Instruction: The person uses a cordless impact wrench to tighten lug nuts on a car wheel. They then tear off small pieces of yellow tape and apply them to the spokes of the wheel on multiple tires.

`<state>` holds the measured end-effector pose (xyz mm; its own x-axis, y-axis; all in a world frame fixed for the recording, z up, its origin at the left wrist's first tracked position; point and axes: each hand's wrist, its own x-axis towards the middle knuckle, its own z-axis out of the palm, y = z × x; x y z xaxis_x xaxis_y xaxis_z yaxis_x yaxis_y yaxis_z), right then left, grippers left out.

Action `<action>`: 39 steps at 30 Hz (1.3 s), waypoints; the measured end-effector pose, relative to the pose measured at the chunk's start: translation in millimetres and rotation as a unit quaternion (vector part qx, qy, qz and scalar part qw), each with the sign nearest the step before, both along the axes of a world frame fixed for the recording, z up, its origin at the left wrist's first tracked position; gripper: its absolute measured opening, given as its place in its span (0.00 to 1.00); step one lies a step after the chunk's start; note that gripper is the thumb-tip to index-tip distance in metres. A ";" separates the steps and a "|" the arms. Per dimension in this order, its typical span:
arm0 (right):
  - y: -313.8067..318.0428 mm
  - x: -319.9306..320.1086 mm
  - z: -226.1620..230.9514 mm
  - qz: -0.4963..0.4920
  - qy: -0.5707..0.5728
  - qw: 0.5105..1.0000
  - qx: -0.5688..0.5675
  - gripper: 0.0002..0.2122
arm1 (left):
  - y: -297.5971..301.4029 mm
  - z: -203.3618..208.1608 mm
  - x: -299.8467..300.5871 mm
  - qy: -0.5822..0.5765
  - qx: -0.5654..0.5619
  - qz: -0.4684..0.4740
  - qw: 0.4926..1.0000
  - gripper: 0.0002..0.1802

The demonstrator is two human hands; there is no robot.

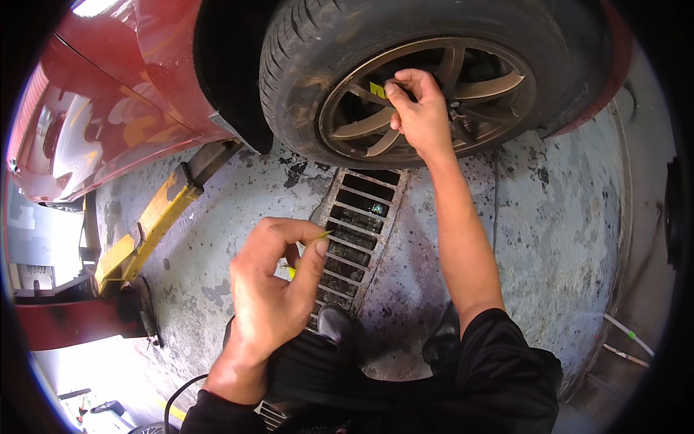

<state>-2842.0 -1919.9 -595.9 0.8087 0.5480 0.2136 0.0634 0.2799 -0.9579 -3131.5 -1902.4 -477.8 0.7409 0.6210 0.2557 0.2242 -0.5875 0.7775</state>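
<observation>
Thumb and index finger of my left hand (pixel 275 286) pinch a small, thin yellow-green piece (pixel 324 234) above the floor grate. Another bit of bright yellow (pixel 291 273) shows inside that hand, partly hidden by the thumb. Up at the car wheel, my right hand (pixel 421 116) is closed, with a small bright yellow-green strip (pixel 377 90) at its thumb tip. The strip lies in front of the bronze spoked rim (pixel 491 87); I cannot tell whether it touches a spoke. A black tyre (pixel 295 79) surrounds the rim.
A red car body (pixel 137 79) rises at the upper left. Beneath it runs a yellow lift arm (pixel 148 224). The metal drain grate (pixel 366 197) crosses the stained grey floor (pixel 217 224) from the wheel to my shoes (pixel 336 323). A wall (pixel 647 188) stands at the right.
</observation>
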 end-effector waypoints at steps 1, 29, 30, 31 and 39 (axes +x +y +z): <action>-8.3 -2.3 2.7 0.025 0.028 0.999 0.013 0.20 | 0.1 -1.6 0.5 -0.016 0.000 0.008 1.000 0.05; -66.2 -107.3 87.3 0.287 -0.373 0.878 -0.087 0.05 | -4.3 6.6 -1.7 0.074 -0.050 0.022 0.996 0.23; -66.4 -107.4 86.3 0.285 -0.369 0.881 -0.083 0.05 | -3.7 5.8 -2.0 0.078 -0.046 0.022 0.996 0.19; -66.9 -107.5 85.5 0.283 -0.365 0.883 -0.079 0.05 | -2.8 4.5 -2.8 0.081 -0.043 0.022 0.996 0.15; -65.7 -109.7 82.5 0.304 -0.331 0.890 -0.081 0.05 | 3.4 -1.7 -4.7 0.073 0.029 -0.002 0.997 0.08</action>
<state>-2951.7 -1985.6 -513.4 0.0789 0.9080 0.4114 0.5123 0.3171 -0.7981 -3136.3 -1899.0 -479.5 0.7758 0.6047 0.1804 0.3292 -0.6317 0.7018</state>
